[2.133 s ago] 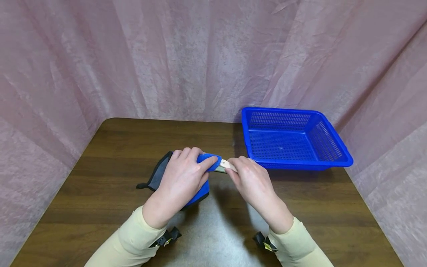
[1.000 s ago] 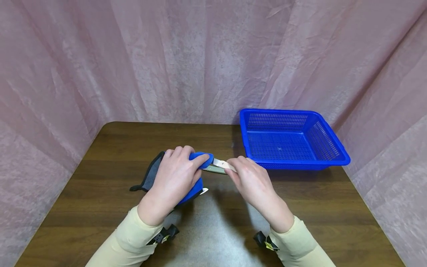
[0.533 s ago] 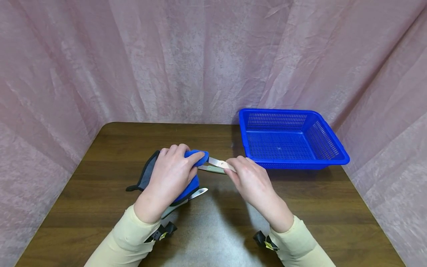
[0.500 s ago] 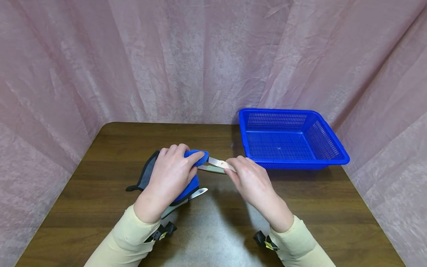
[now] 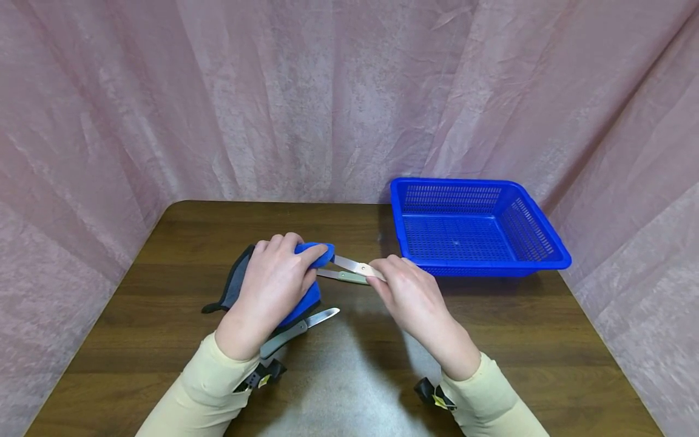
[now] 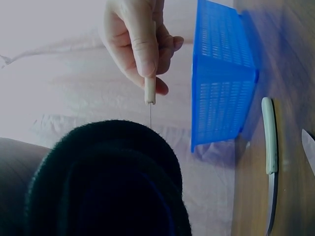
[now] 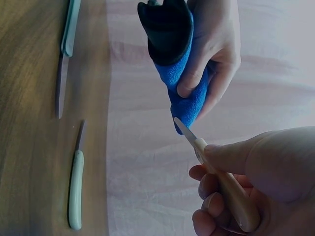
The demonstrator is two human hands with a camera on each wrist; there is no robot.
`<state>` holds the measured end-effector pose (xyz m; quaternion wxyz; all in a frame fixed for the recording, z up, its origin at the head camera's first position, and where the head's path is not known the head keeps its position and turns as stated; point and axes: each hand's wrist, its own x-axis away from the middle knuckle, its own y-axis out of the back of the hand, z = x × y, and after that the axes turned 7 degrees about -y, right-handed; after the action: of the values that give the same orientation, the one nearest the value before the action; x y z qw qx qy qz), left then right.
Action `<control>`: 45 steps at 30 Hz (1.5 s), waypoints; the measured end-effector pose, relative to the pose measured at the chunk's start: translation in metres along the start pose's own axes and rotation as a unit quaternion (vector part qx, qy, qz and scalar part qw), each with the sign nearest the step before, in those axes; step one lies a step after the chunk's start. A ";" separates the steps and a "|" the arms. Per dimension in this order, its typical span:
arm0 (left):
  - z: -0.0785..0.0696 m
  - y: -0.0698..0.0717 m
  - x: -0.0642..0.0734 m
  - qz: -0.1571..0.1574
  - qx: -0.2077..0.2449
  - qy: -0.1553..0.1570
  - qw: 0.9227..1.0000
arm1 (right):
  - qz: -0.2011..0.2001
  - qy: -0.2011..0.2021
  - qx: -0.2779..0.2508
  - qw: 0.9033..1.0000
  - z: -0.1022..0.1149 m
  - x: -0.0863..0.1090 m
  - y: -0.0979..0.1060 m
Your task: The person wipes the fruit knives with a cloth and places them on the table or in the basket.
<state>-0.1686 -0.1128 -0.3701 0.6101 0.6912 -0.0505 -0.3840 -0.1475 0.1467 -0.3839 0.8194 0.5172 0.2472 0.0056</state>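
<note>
My left hand [image 5: 273,279] grips a blue cloth [image 5: 307,302] with a black edge and a dark grey underside. Its thumb presses a fold of the cloth at the blade end of a cream-handled knife [image 7: 231,194]. In my right hand [image 5: 412,294] that knife is held by its handle, the thumb along it, the blade pointing left. The tip meets the fold; whether the cloth pinches it cannot be told. Beneath the held knife, a pale green-handled knife [image 7: 76,189] lies on the table. A grey-green-handled knife [image 5: 284,338] lies nearer, beside my left wrist.
A blue plastic basket [image 5: 455,270] with slotted walls stands at the table's back right, just beyond my right hand. Brown wood-grain tabletop [image 5: 524,352] surrounds the knives. Pink curtains [image 5: 284,109] hang behind the table and at both sides.
My left hand and the cloth have slid left along the blade, baring its metal. Both table knives show more as the cloth moves away. My right hand stays almost still.
</note>
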 end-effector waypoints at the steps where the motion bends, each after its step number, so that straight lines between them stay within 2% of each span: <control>1: 0.001 0.000 0.000 -0.002 0.000 0.000 1.000 | -0.001 0.001 0.000 1.000 0.000 0.000 0.000; 19: 0.008 -0.001 0.002 0.000 0.011 0.026 1.000 | -0.003 -0.002 -0.003 1.000 -0.001 0.001 0.000; 25: 0.009 0.001 0.003 -0.027 0.013 0.034 0.999 | -0.004 -0.005 -0.004 1.000 -0.001 0.001 0.001; 28: 0.005 0.003 0.002 -0.035 0.013 0.023 0.999 | -0.001 -0.007 -0.003 1.000 -0.001 0.000 0.001; 35: -0.013 0.008 0.000 -0.025 0.005 -0.012 1.000 | 0.002 -0.008 -0.002 1.000 -0.001 0.000 0.001; 41: -0.027 0.005 -0.001 -0.023 0.001 -0.048 0.999 | -0.001 -0.001 0.000 1.000 0.000 0.000 0.000; 45: -0.032 0.004 -0.001 -0.026 -0.002 -0.062 0.998 | -0.002 -0.003 0.002 1.000 0.000 -0.001 -0.001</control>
<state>-0.1488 -0.0877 -0.3672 0.5970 0.6657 -0.0693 -0.4422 -0.1483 0.1463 -0.3844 0.8189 0.5188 0.2455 0.0019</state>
